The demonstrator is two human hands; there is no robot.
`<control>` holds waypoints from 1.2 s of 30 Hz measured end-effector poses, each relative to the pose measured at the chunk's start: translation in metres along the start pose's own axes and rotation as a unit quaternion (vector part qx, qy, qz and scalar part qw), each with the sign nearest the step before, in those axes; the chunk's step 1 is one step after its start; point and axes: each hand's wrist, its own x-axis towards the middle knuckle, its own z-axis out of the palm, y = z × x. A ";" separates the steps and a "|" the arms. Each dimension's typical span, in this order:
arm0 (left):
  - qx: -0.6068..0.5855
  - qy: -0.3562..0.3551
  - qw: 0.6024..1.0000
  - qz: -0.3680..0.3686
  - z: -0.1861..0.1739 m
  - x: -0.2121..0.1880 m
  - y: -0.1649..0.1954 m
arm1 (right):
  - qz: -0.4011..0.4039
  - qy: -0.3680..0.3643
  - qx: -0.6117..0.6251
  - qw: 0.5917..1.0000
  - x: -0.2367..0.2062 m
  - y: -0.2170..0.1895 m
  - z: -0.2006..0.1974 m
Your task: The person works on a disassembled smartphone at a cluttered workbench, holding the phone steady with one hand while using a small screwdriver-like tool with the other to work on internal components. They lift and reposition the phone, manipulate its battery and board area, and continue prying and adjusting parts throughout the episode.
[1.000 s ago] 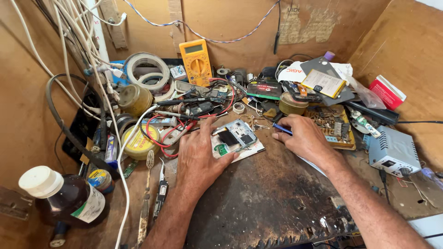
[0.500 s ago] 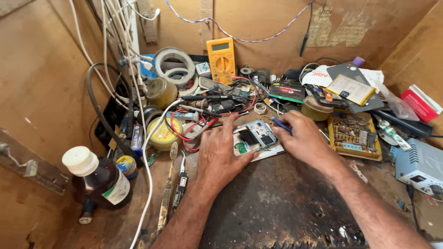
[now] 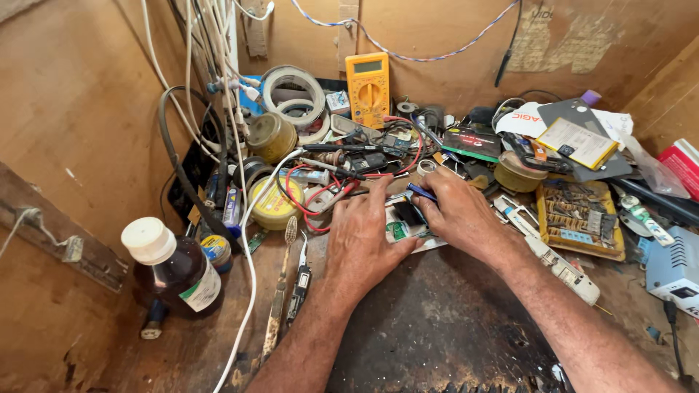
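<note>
Left hand (image 3: pixel 362 236) lying flat, fingers spread, pinning a small opened phone (image 3: pixel 405 220) on the dark bench mat (image 3: pixel 437 327); right hand (image 3: pixel 459 211), just right of it, pinching a blue-handled tool (image 3: pixel 422 192) whose tip meets the phone's upper edge.
</note>
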 end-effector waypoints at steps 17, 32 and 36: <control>-0.006 0.011 1.000 0.009 0.002 -0.001 -0.002 | -0.021 0.017 -0.022 0.999 0.000 -0.002 -0.001; -0.003 0.009 1.000 0.005 0.001 0.000 0.000 | 0.115 0.003 0.101 0.988 0.005 0.014 0.006; -0.013 0.026 0.999 0.016 0.001 -0.001 0.000 | 0.103 -0.004 0.077 0.992 0.006 0.013 0.006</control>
